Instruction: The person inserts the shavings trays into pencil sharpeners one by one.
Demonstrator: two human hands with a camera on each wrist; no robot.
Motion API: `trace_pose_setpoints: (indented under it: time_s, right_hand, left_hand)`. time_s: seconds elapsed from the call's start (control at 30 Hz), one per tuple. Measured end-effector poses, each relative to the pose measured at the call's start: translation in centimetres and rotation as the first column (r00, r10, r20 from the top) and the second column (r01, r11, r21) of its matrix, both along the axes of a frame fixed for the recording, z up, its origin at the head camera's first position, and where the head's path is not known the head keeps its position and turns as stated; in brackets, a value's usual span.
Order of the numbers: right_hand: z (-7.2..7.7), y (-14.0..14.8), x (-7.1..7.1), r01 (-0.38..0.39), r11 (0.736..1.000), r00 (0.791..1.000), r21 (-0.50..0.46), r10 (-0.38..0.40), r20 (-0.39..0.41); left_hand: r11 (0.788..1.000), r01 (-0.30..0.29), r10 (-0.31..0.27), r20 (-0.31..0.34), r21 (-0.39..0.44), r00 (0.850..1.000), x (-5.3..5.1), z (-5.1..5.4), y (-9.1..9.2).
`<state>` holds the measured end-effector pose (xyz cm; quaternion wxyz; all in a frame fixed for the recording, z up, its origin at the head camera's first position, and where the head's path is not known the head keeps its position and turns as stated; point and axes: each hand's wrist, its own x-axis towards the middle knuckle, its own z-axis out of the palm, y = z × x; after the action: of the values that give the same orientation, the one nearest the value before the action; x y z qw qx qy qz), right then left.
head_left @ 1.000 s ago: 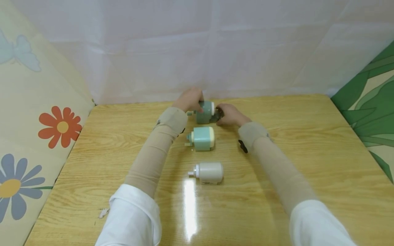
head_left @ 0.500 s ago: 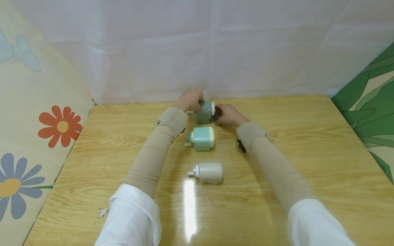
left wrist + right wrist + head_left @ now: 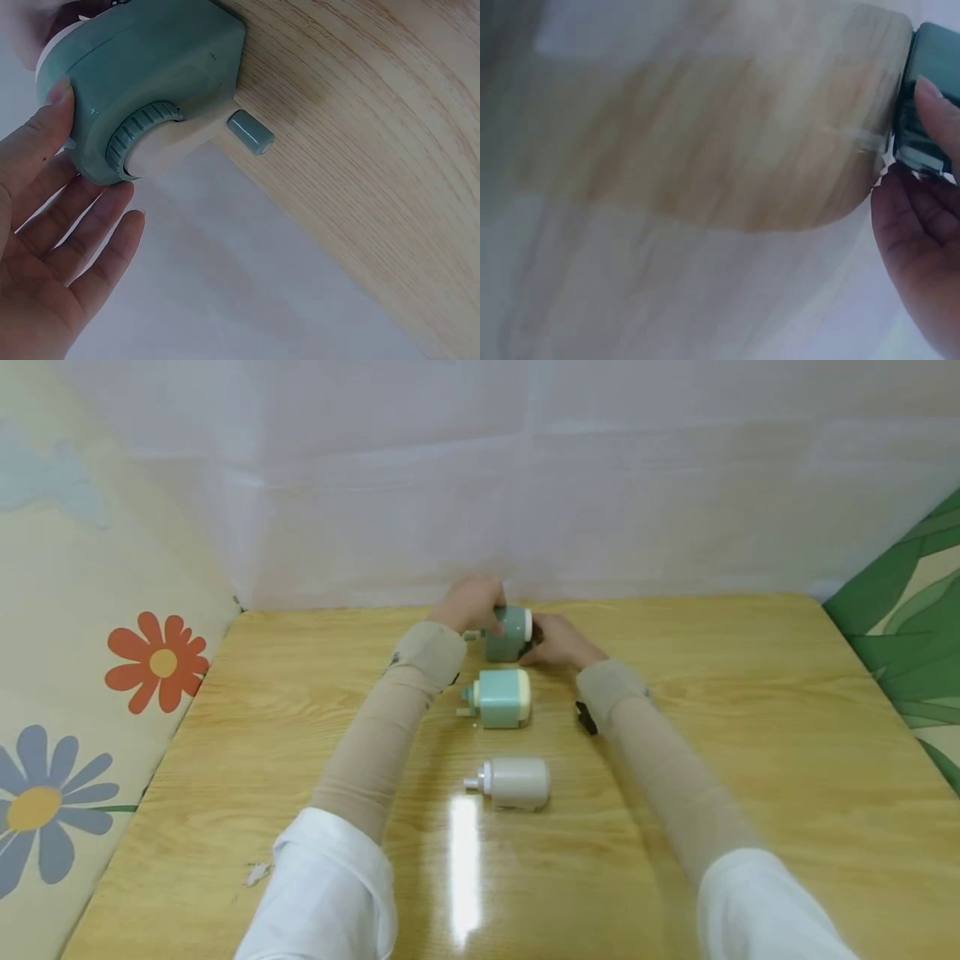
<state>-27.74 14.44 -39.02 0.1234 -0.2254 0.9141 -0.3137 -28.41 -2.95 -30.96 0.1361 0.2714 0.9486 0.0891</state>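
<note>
A dark green hand-crank pencil sharpener [image 3: 510, 645] lies on its side near the table's back edge. My left hand [image 3: 468, 603] holds it by its crank end; in the left wrist view the thumb rests on the casing, and the crank knob [image 3: 251, 133] points outward. At its other end, my right hand [image 3: 558, 642] pinches a dark see-through shavings drawer [image 3: 921, 142], mostly hidden in the head view. Nearer to me lie a teal pencil sharpener [image 3: 501, 699] with a cream end and a beige pencil sharpener [image 3: 521, 782], cranks leftward.
The wooden table [image 3: 712, 760] meets a white cloth [image 3: 375, 527] at its back. A flower-patterned panel [image 3: 67, 652] stands at the left, a leaf-patterned panel [image 3: 900, 618] at the right. A worn patch [image 3: 257, 873] marks the tabletop.
My right hand has moved left toward the dark green pencil sharpener, and less of the drawer shows between them. My left hand keeps its hold. The head view has shifted slightly.
</note>
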Motion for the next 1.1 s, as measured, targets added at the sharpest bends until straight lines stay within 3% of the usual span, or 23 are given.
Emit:
trace_pose_setpoints:
  time_s: [0.3, 0.77, 0.93, 1.1]
  right_hand:
    - [0.0, -0.2, -0.2, 0.016, 1.000, 1.000, -0.011, -0.016, 0.018]
    - [-0.8, -1.1, 0.3, 0.110, 0.977, 0.984, -0.185, -0.081, 0.156]
    - [-0.4, -0.8, 0.2, 0.080, 0.981, 0.982, -0.176, -0.047, 0.180]
    - [-0.1, 0.3, 0.5, -0.012, 0.995, 0.989, -0.104, 0.027, 0.143]
  left_hand:
    - [1.000, -0.003, 0.003, 0.000, -0.008, 1.000, 0.1, 0.1, 0.0]
    - [1.000, -0.004, 0.004, 0.021, 0.002, 1.000, 0.4, -0.1, -0.2]
    - [0.999, 0.002, -0.003, 0.011, 0.037, 1.000, 0.3, -0.3, -0.4]
    - [0.986, -0.032, 0.024, 0.051, 0.162, 0.998, 0.4, -1.1, -1.3]
